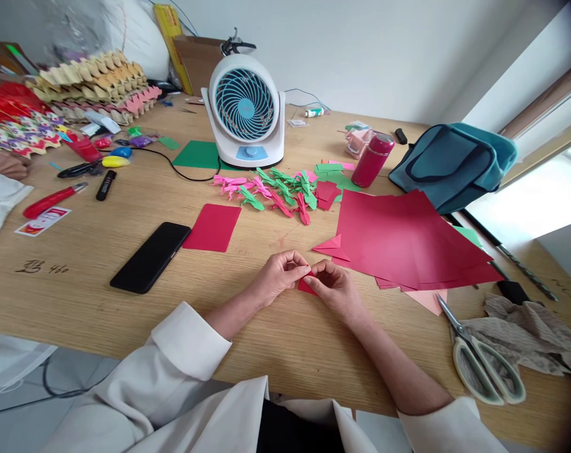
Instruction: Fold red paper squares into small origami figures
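Between my two hands, just above the wooden table, is a small folded piece of red paper (306, 287). My left hand (283, 275) pinches its upper edge between thumb and forefinger. From the other side my right hand (335, 286) grips it in the same way, and the fingers cover much of it. A folded red paper triangle (331, 248) lies just beyond my hands. Large red sheets (399, 236) spread out to the right. Farther back is a pile of folded pink, green and red paper figures (278, 189). A stack of red paper (214, 228) rests to the left.
A black phone (151, 258) lies left of my hands, and scissors (486, 358) lie to the right by a crumpled cloth (526, 330). A white fan (246, 113) stands at the back. A red bottle (373, 160) and a teal bag (450, 160) stand back right.
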`<state>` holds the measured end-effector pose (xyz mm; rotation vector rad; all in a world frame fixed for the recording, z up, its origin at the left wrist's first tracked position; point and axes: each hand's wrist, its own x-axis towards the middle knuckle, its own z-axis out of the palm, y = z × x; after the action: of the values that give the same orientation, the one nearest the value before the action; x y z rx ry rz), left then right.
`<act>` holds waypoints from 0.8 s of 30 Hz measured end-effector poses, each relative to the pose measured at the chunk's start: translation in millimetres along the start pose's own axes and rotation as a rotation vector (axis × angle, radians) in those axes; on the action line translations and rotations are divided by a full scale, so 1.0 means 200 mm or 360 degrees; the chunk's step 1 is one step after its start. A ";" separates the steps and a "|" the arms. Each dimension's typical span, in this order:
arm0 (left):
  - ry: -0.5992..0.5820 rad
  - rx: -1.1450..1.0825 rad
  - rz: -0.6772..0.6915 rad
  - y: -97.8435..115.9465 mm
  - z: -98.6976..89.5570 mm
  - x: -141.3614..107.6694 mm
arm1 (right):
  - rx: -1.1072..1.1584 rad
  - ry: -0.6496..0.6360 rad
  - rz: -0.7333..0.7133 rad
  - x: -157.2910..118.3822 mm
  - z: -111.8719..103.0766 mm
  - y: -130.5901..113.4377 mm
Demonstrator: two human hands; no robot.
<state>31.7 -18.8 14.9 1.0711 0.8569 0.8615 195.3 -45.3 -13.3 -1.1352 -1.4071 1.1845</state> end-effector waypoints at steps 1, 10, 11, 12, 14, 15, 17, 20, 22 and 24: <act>0.0002 -0.0002 -0.0002 0.00 0.00 0.00 | -0.0043 0.0007 -0.0025 0.00 0.00 0.00; -0.0029 0.0063 0.0025 0.00 0.00 -0.01 | -0.0064 0.0032 -0.0087 0.01 -0.01 -0.01; -0.0031 0.0101 0.0047 0.00 0.00 -0.01 | -0.0035 0.0030 -0.0086 0.01 -0.01 -0.02; -0.0031 0.0137 0.0068 0.01 0.00 -0.01 | -0.0015 0.0026 -0.0086 0.01 -0.01 -0.02; -0.0018 0.0195 0.0105 0.01 0.00 -0.01 | -0.0009 0.0016 -0.0085 0.00 -0.01 -0.02; -0.0010 0.0218 0.0121 0.02 0.01 -0.01 | -0.0020 0.0012 -0.0084 0.00 -0.01 -0.02; -0.0004 0.0254 0.0150 0.02 0.01 -0.02 | -0.0045 0.0009 -0.0079 0.00 -0.01 -0.02; -0.0015 0.0276 0.0176 0.02 0.01 -0.02 | -0.0008 0.0011 -0.0064 0.00 -0.01 -0.03; -0.0012 0.0305 0.0200 0.02 0.01 -0.01 | 0.0073 0.0039 -0.0027 0.01 -0.01 -0.04; 0.0013 0.0388 0.0262 0.02 0.00 -0.01 | 0.0169 0.0106 0.0026 0.01 -0.01 -0.06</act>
<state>29.7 -18.7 18.0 1.3667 0.9059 0.9147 196.4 -44.0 -0.3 -1.1040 -1.2719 1.2078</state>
